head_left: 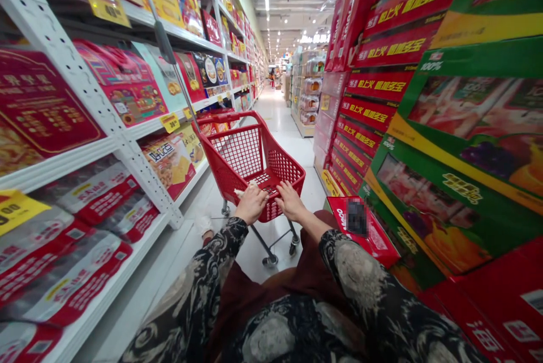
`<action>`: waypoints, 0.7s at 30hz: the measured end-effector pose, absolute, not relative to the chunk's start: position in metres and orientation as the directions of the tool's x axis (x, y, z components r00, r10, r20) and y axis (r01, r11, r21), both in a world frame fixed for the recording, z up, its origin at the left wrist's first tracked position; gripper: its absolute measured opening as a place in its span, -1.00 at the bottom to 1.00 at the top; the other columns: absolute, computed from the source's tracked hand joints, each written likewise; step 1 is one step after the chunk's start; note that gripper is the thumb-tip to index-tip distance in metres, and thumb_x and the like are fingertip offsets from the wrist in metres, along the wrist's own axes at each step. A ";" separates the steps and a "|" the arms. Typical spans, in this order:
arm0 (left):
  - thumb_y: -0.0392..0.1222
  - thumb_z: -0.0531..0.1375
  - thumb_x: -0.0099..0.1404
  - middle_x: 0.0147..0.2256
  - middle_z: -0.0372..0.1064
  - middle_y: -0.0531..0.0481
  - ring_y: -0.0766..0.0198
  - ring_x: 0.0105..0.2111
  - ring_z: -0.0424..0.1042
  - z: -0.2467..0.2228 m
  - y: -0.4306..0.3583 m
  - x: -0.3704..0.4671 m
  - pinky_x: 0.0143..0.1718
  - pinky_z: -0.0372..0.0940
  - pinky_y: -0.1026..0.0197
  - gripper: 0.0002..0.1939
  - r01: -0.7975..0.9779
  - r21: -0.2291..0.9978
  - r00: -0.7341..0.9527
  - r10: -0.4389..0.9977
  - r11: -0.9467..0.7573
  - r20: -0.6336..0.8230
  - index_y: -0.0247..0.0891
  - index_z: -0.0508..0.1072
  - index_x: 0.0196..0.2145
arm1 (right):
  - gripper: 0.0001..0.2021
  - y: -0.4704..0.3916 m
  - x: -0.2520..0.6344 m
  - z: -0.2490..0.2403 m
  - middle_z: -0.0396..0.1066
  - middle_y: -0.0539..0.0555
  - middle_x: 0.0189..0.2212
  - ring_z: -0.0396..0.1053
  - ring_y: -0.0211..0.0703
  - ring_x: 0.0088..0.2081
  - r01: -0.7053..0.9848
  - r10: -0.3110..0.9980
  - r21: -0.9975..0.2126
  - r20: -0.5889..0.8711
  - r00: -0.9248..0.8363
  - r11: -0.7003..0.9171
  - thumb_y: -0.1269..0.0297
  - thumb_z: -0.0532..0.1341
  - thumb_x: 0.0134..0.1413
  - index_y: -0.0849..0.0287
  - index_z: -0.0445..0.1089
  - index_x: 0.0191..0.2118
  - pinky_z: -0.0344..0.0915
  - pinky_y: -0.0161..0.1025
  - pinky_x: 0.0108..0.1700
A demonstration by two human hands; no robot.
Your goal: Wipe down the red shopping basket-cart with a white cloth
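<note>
A red plastic shopping cart (250, 151) with lattice sides stands in the aisle in front of me, its basket holding nothing that I can see. My left hand (251, 203) lies over the near rim, fingers curled onto it, with a small whitish thing beside it that I cannot make out. Close by on the same rim, my right hand (290, 202) has its fingers bent over the edge. Between the two hands is a short gap. Grey legs and wheels show below the basket.
White shelving (102, 148) with packaged goods lines the left, close to the cart. Stacked red boxes (375, 83) and green fruit boxes (479, 165) crowd the right. A low red box (382, 238) sits near my right forearm. The pale floor aisle (275, 108) runs ahead.
</note>
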State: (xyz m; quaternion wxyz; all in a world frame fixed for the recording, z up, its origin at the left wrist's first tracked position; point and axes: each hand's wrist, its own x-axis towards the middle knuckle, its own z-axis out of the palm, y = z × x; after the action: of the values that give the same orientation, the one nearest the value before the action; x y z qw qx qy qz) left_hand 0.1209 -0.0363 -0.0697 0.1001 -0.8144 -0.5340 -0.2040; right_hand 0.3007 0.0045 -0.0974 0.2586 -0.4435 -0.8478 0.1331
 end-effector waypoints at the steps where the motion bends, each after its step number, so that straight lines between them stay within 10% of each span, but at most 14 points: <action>1: -0.14 -0.07 0.36 -0.30 0.34 -0.11 0.16 -0.17 0.27 -0.071 -0.037 0.123 0.03 0.15 -0.02 -0.68 0.911 0.063 0.341 0.829 -0.408 0.444 -0.26 0.45 -0.21 | -0.49 0.005 0.302 -0.095 -0.05 0.27 0.28 -0.21 0.06 0.33 0.695 0.824 -0.444 0.284 -0.490 0.566 0.23 0.06 0.20 0.29 0.10 0.23 -0.07 0.20 0.23; 12: -0.25 -0.07 0.34 -0.29 0.36 -0.14 0.13 -0.15 0.28 -0.079 -0.031 0.155 0.06 0.13 -0.08 -0.71 0.912 0.019 0.359 0.821 -0.409 0.444 -0.28 0.44 -0.19 | -0.47 0.017 0.328 -0.090 -0.13 0.14 0.32 -0.27 -0.07 0.34 0.758 0.831 -0.342 0.218 -0.512 0.556 0.14 -0.01 0.25 0.11 -0.03 0.29 -0.28 0.22 0.26; 21: -0.25 -0.08 0.35 0.06 0.26 -0.17 0.11 0.14 0.12 -0.081 -0.034 0.135 0.19 0.01 -0.10 -0.64 0.865 0.007 0.438 0.761 -0.502 0.479 -0.21 0.32 0.04 | -0.53 -0.012 0.313 -0.098 -0.12 0.29 0.30 -0.15 0.11 0.31 0.813 0.948 -0.528 0.305 -0.089 0.246 0.21 -0.05 0.24 0.26 0.12 0.22 -0.13 0.23 0.22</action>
State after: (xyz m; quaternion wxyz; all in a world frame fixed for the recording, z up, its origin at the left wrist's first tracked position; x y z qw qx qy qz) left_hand 0.1350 -0.0341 -0.0812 0.1201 -0.8393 -0.4843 -0.2158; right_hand 0.3127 -0.0122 -0.0981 0.3020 -0.6036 -0.7294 0.1119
